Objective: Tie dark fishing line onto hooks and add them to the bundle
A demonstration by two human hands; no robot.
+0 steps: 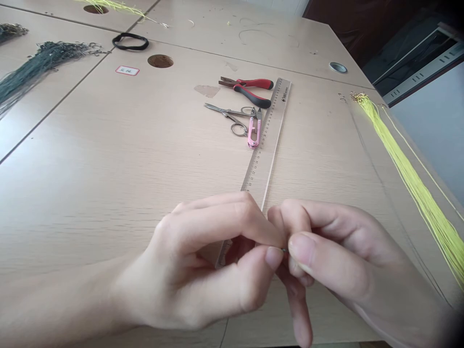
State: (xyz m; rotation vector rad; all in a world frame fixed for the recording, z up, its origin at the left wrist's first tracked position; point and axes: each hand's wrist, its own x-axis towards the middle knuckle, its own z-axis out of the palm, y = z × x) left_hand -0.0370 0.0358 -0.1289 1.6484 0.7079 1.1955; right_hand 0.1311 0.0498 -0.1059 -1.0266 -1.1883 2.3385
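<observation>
Fingers (253, 228) of both hands are closed in tight pinches, meeting at the fingertips; the left hand (203, 256) enters from the left of view and the right hand (348, 256) from the right, thumb and forefinger of each pressed toward the other; a small dark metallic piece (284, 250) lies between the two pinches, only a sliver of it showing, the rest hidden by the fingertips, so its exact kind cannot be told; its long axis appears to run roughly level, left to right across the join of the hands; its visible end sits against the right thumb, so the right hand appears marginally nearer, though this is close to even; neither hand shows release; a clear plastic ruler (266, 140) lies on the wood-laminate desk (108, 159), passing beneath the hands; beyond them, beside the ruler, lie red-and-black pliers (250, 86), steel scissors (232, 118) and pink thread snips (254, 128); a bundle of yellow cords (416, 193) lies well to the right.
</observation>
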